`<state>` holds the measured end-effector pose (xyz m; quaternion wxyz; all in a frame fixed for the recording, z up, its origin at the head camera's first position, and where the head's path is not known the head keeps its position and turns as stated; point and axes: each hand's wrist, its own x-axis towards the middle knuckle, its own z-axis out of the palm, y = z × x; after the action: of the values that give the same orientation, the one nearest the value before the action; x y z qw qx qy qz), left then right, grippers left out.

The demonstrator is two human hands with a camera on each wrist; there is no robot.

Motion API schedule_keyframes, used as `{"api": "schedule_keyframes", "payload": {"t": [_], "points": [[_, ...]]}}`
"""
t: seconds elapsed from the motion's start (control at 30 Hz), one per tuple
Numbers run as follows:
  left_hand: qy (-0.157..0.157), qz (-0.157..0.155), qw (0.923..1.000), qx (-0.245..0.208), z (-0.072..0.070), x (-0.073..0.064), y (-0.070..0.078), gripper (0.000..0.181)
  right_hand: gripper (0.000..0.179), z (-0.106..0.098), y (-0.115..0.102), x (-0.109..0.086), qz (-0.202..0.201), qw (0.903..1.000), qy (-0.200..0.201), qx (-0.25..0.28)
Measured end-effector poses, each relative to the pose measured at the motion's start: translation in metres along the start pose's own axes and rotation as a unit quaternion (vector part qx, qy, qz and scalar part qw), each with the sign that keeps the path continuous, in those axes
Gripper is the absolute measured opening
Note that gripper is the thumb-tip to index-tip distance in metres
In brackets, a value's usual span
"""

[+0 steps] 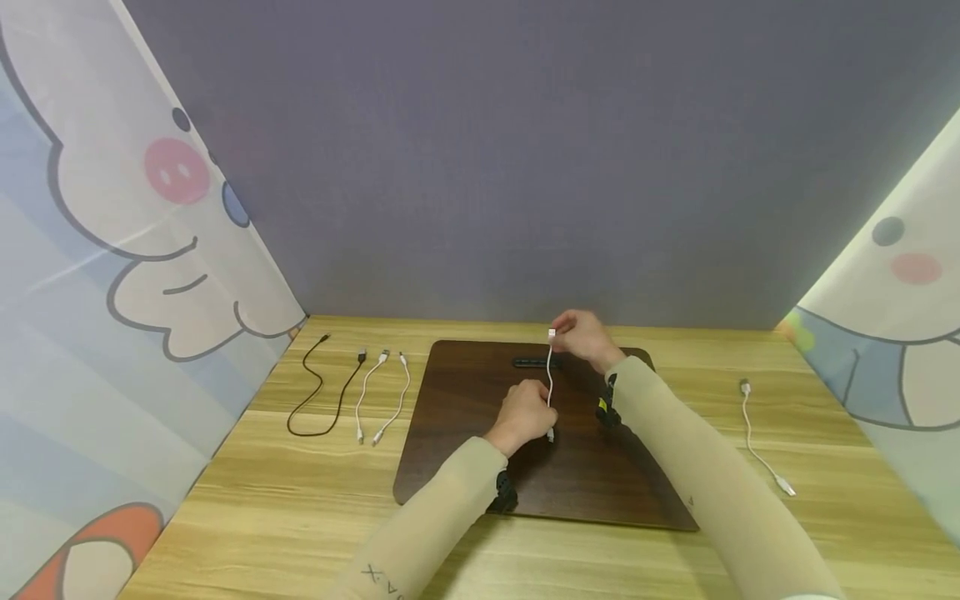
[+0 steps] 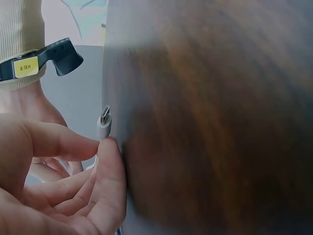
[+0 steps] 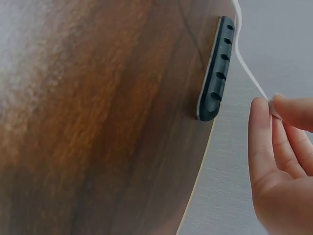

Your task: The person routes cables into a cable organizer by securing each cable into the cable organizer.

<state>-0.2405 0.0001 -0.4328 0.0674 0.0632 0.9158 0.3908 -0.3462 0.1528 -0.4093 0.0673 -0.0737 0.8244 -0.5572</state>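
Between my two hands a short white USB cable [image 1: 550, 377] runs lengthwise above a dark brown board [image 1: 465, 450]. My left hand [image 1: 523, 414] pinches its near end between thumb and finger; in the left wrist view the USB-C plug [image 2: 104, 125] pokes out past the fingertips. At the far end, my right hand [image 1: 587, 337] pinches the cable by its other connector, mostly hidden by the fingers in the right wrist view. A black cable holder [image 3: 216, 71] with several slots sits on the board near its far edge, close to the right hand.
Left of the board lie a black cable [image 1: 313, 433] and two white cables, one [image 1: 363, 400] beside the other [image 1: 405, 390]. Another white cable [image 1: 750, 429] is on the right side of the wooden table [image 1: 300, 517]. A grey panel [image 1: 480, 167] stands behind.
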Motion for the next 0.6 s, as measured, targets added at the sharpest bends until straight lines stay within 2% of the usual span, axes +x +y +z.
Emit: {"api": "schedule_keyframes", "payload": {"t": [0.2, 0.43, 0.6], "points": [[0.013, -0.009, 0.9998, 0.008, 0.0022, 0.0003, 0.0027, 0.015, 0.026, 0.004, 0.0031, 0.0012, 0.0, 0.9997, 0.001, -0.025], [0.009, -0.019, 0.9998, 0.005, 0.003, 0.0013, 0.0048, 0.014, 0.026, 0.0045, 0.0066, 0.0023, -0.012, 0.9985, -0.001, -0.054], [0.005, -0.022, 0.9997, 0.004, 0.0031, 0.0015, 0.0033, 0.014, 0.023, 0.0057, 0.01, 0.0039, -0.005, 0.998, -0.003, -0.064]]}}
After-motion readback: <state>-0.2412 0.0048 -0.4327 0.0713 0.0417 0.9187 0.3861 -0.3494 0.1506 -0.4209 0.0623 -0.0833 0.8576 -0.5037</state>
